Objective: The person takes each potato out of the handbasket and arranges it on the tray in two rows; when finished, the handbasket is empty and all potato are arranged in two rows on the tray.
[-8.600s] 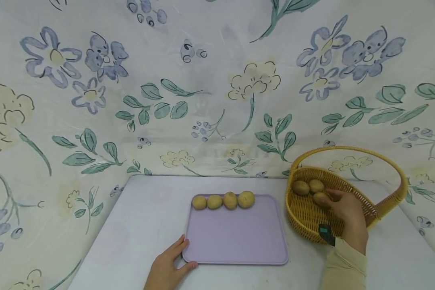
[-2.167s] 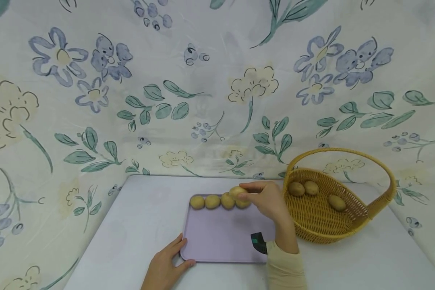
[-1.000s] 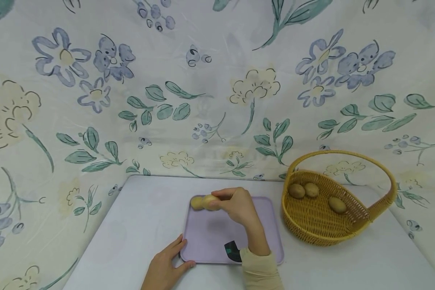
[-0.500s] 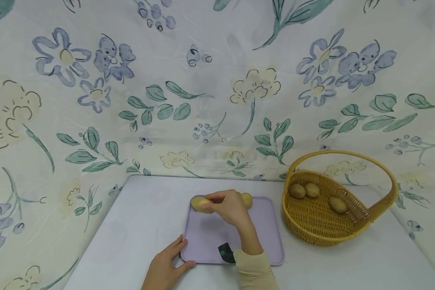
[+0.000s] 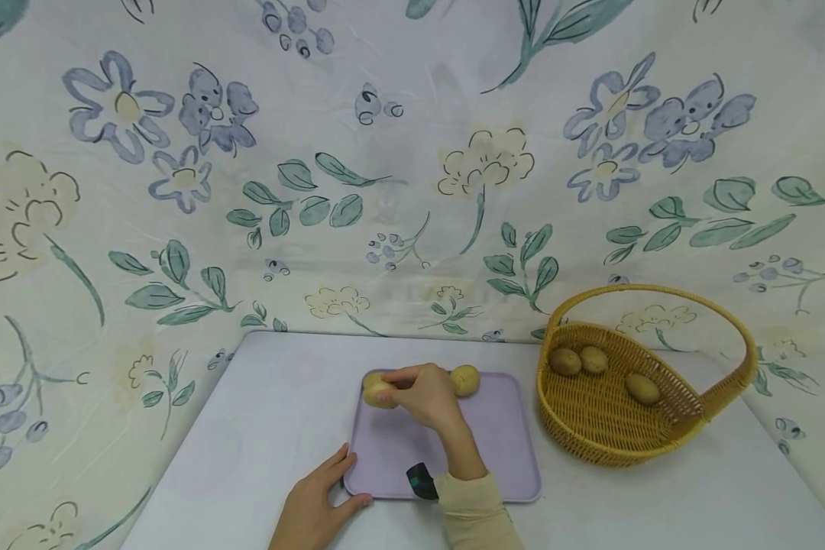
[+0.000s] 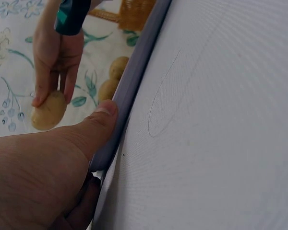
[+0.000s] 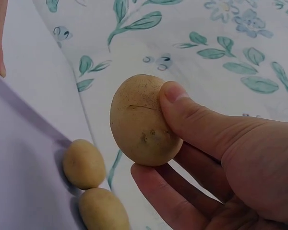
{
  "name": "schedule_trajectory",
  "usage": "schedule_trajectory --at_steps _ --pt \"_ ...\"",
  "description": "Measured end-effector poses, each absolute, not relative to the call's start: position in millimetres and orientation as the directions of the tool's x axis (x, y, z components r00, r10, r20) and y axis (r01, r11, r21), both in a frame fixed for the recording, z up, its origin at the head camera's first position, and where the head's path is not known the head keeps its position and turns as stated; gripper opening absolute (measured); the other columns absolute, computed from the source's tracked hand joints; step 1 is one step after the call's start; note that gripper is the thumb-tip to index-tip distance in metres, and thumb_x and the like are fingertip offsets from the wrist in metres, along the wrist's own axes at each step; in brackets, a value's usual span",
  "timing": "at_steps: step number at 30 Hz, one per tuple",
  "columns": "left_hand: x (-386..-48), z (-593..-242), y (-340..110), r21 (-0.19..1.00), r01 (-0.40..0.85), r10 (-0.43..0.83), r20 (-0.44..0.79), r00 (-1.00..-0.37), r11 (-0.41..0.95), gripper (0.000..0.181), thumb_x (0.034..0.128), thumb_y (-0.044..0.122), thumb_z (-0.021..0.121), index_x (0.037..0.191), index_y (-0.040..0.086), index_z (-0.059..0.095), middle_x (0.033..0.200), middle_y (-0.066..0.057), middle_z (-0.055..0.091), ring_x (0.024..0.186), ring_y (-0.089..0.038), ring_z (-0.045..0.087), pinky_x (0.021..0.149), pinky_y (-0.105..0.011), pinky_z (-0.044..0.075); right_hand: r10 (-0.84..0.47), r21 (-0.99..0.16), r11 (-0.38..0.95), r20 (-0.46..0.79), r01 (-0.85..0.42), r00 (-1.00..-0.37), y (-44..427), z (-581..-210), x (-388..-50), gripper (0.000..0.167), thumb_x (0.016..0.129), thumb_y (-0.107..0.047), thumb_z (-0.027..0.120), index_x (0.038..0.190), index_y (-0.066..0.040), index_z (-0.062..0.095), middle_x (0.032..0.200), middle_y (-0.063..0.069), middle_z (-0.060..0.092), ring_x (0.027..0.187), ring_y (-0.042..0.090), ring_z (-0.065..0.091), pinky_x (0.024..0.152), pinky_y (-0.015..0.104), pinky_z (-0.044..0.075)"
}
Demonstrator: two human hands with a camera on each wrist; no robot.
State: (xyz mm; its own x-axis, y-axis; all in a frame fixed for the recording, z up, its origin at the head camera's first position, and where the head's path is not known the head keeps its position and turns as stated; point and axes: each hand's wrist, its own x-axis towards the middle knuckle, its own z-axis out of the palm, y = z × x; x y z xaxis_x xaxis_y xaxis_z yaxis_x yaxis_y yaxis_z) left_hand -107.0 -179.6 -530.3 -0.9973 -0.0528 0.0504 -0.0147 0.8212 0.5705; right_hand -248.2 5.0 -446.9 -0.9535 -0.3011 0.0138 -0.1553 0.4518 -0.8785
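My right hand pinches a potato between thumb and fingertips, above the back left corner of the lilac tray. In the head view the held potato overlaps a potato lying in that corner. Another potato shows right of my hand, along the tray's back edge; my hand hides the middle of that row. Two tray potatoes appear below the held one in the right wrist view. My left hand holds the tray's front left corner, its thumb on the rim.
A wicker basket with a tall arched handle stands right of the tray, with three potatoes inside. Both sit on a white table. Behind it hangs a floral cloth. A black device is strapped to my right wrist.
My right hand was in the basket at first, then carried a potato leftward above the row, from its right end to the left corner. The left hand has stayed at the tray's corner.
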Motion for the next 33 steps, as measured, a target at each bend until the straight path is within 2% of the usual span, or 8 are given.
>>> schedule_trajectory --at_steps 7,14,20,33 --pt "-106.7 -531.2 -180.2 0.575 -0.005 -0.051 0.063 -0.997 0.818 0.077 0.0741 0.058 0.082 0.133 0.01 0.068 0.147 -0.005 0.061 0.133 -0.03 0.061 0.108 -0.049 0.054 -0.274 -0.881 0.445 0.037 -0.161 -0.961 -1.6 -458.5 -251.3 0.03 0.077 -0.032 0.089 0.101 -0.017 0.083 0.1 0.002 0.081 0.095 0.016 0.076 0.073 0.026 0.061" --pt "-106.8 -531.9 -180.3 0.584 0.0 -0.053 0.074 -0.996 0.812 0.076 0.074 0.055 0.084 0.132 0.009 0.069 0.146 -0.004 0.061 0.132 -0.029 0.061 0.108 -0.049 0.054 -0.275 -0.852 0.471 0.105 -0.229 -0.956 -8.3 -470.6 -253.4 0.031 0.075 -0.028 0.091 0.1 -0.012 0.083 0.096 0.005 0.081 0.091 0.017 0.078 0.086 0.031 0.062" --pt "-106.7 -531.7 -180.5 0.57 0.003 -0.045 0.071 -0.996 0.822 0.075 0.0745 0.056 0.083 0.132 0.009 0.069 0.146 -0.004 0.062 0.132 -0.029 0.062 0.107 -0.049 0.054 -0.285 -0.848 0.473 0.107 -0.237 -0.952 -13.4 -479.3 -255.3 0.03 0.076 -0.025 0.091 0.1 -0.01 0.082 0.097 0.005 0.081 0.09 0.017 0.076 0.075 0.023 0.061" --pt "-107.4 -532.9 -181.2 0.573 0.019 -0.046 0.099 -0.994 0.82 0.072 0.0745 0.053 0.085 0.13 0.009 0.07 0.145 -0.004 0.063 0.13 -0.029 0.063 0.106 -0.048 0.055 -0.291 -0.847 0.475 0.107 -0.24 -0.951 -18.5 -489.2 -255.8 0.028 0.076 -0.022 0.091 0.098 -0.008 0.082 0.097 0.005 0.079 0.089 0.017 0.074 0.072 0.021 0.061"
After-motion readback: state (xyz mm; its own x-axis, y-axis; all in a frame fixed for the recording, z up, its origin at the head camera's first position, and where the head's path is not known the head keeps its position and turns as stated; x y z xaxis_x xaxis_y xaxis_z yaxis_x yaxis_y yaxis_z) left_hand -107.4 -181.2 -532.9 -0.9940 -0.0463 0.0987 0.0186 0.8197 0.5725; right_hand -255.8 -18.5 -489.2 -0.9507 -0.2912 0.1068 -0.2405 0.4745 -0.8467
